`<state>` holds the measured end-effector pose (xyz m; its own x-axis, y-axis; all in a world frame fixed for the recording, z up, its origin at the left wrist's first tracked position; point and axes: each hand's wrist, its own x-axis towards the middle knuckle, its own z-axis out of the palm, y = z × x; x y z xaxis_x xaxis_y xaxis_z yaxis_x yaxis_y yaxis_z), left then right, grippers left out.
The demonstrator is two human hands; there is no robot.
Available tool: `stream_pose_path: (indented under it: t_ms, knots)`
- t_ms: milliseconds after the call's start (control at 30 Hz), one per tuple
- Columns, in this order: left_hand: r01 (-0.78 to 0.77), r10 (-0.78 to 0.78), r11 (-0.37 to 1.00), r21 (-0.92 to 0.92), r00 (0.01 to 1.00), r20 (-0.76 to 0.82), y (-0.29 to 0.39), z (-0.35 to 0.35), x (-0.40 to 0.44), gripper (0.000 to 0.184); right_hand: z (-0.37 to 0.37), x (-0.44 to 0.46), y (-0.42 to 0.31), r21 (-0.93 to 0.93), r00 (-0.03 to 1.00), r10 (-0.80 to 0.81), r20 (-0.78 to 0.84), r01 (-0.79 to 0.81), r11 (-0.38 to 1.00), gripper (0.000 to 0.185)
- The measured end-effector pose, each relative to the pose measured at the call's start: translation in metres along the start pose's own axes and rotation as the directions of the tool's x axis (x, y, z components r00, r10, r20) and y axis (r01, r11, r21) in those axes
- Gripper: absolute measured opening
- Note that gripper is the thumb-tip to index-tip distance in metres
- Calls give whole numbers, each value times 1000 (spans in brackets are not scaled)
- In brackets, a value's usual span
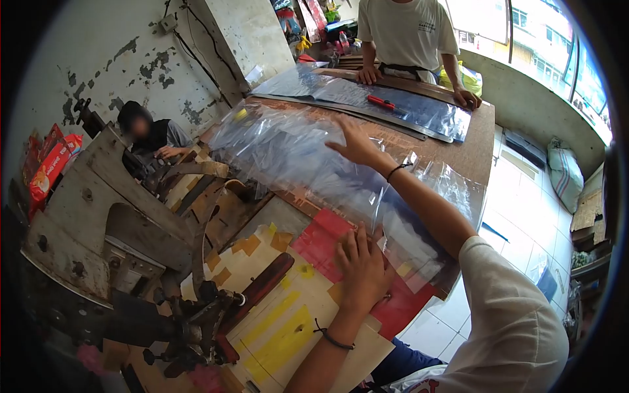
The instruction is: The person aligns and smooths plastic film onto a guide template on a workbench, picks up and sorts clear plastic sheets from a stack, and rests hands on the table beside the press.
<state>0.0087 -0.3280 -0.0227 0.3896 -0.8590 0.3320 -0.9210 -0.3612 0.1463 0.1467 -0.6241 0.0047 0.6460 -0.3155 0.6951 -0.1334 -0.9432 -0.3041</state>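
Clear plastic sheets point(288, 150) lie in a wrinkled spread across the wooden table. Over their far part is my right hand point(357, 143), fingers apart and nothing held. Lower down, my left hand point(364, 265) rests at the near edge of the plastic, above a red sheet point(321, 239), with its fingers spread. Beneath my left forearm is a pale board point(288, 321) with yellow patches and tape. Both of my wrists wear dark cords.
A person in a white shirt point(409, 33) stands behind the table, hands on its far edge. A red cutter point(381, 102) lies on layered sheets there. Another person point(141, 131) sits at the left, behind a large metal machine point(98, 216). A sack point(565, 175) stands right.
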Motion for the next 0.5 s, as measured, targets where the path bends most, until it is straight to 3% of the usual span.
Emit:
stream_pose_path:
  t_ms: [100,200,333,433,500]
  knots:
    - [0,0,1000,-10,1000,-1,0,0,-2,75,-39,16,-29,423,950,190,-249,-69,903,88]
    - [-7,7,1000,-7,1000,-15,0,1,-2,76,-47,26,-15,440,935,255,-246,-126,889,82]
    - [-14,14,1000,-6,1000,-14,-1,1,-2,77,-47,19,-28,517,931,248,-269,-78,853,75]
    - [-6,6,1000,6,1000,-3,0,2,-3,76,-44,12,-38,390,980,164,-113,-108,914,62]
    - [-6,6,1000,-5,1000,2,0,1,-3,75,-31,1,-40,168,967,98,234,-139,976,54]
